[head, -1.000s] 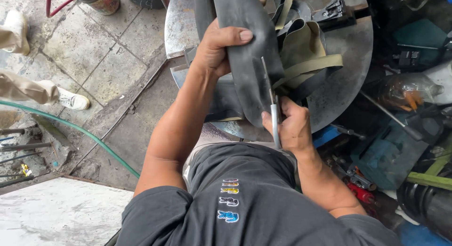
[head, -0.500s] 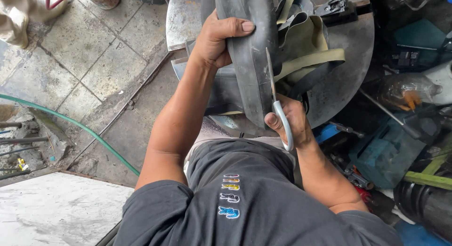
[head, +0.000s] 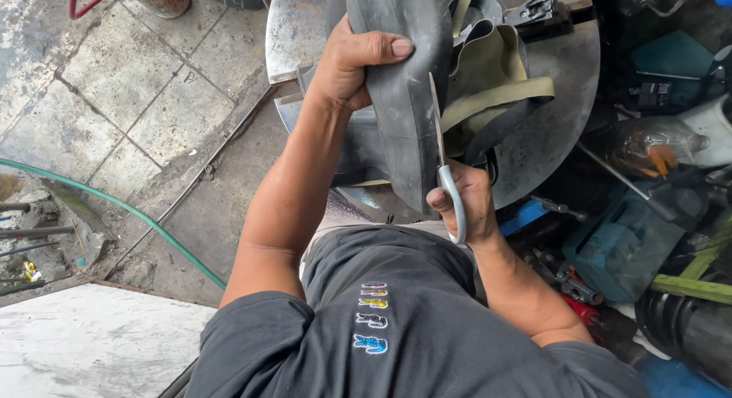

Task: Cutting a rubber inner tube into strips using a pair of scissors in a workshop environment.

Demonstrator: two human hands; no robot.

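My left hand (head: 352, 64) grips a flattened black rubber inner tube (head: 402, 85) and holds it upright over a round metal table (head: 553, 131). My right hand (head: 467, 203) is shut on a pair of scissors with pale grey handles (head: 451, 196). The scissor blades point up along the right edge of the tube. Olive-green rubber strips (head: 496, 78) lie on the table just behind the tube. The tube's lower end hangs down in front of my chest.
A green hose (head: 114, 207) crosses the concrete floor at left. A teal tool case (head: 629, 245), a clear plastic bottle (head: 648, 146), loose tools and a black tyre (head: 686, 329) crowd the right side. A white slab (head: 84, 345) lies at lower left.
My right hand with the scissors has moved up along the tube's edge. My left hand keeps its grip on the tube, and the view has shifted a little.
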